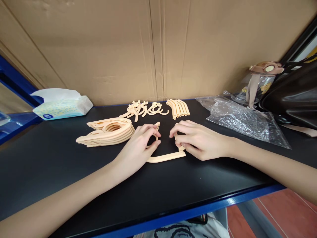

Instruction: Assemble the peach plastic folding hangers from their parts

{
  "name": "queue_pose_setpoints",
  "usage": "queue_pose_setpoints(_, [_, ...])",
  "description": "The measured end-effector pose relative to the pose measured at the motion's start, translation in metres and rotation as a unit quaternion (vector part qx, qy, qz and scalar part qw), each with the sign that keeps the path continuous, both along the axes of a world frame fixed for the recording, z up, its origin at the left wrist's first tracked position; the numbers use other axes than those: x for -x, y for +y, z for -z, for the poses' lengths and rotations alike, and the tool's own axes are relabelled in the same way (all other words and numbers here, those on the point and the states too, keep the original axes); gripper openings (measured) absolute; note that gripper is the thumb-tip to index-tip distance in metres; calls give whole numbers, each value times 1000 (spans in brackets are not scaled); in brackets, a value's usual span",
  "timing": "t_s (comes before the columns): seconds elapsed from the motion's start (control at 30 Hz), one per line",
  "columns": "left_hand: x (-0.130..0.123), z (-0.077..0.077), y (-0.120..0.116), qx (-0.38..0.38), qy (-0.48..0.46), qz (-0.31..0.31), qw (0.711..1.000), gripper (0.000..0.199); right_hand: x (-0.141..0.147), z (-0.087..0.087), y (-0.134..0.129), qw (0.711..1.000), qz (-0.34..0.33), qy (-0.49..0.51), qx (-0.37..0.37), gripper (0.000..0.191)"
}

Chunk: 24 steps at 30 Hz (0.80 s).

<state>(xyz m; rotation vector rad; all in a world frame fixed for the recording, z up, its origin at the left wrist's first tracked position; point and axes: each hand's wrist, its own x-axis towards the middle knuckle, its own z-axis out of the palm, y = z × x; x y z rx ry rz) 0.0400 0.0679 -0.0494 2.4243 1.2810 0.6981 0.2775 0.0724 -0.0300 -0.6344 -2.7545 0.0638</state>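
Observation:
My left hand pinches a beige plastic hook piece, mostly covered by thumb and fingers. Facing it across a small gap, my right hand has its fingers curled round a beige plastic piece, largely hidden beneath them. A beige curved hanger arm lies on the black table just below both hands, its right end close to my right fingertips. Left of my left hand is a stack of beige folding hangers. Behind the hands are a pile of loose beige hooks and a row of several hanger arms.
A tissue pack stands at the back left of the black table. To the right lie a crumpled clear plastic bag, a bottle with a strap and a dark bag. Cardboard walls the back.

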Motion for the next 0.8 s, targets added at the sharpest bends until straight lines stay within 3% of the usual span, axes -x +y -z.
queue_pose_setpoints(0.27, [-1,0,-1,21,-18,2,1000,15,3,-1,-2,998,29,-20,-46,15])
queue_pose_setpoints(0.53, [-2,1,-2,23,-38,18,999,17,3,1,0,977,148,-91,-123,33])
queue_pose_setpoints(0.8, [-4,0,-5,-3,-36,4,999,19,3,-3,-5,998,41,-38,-19,45])
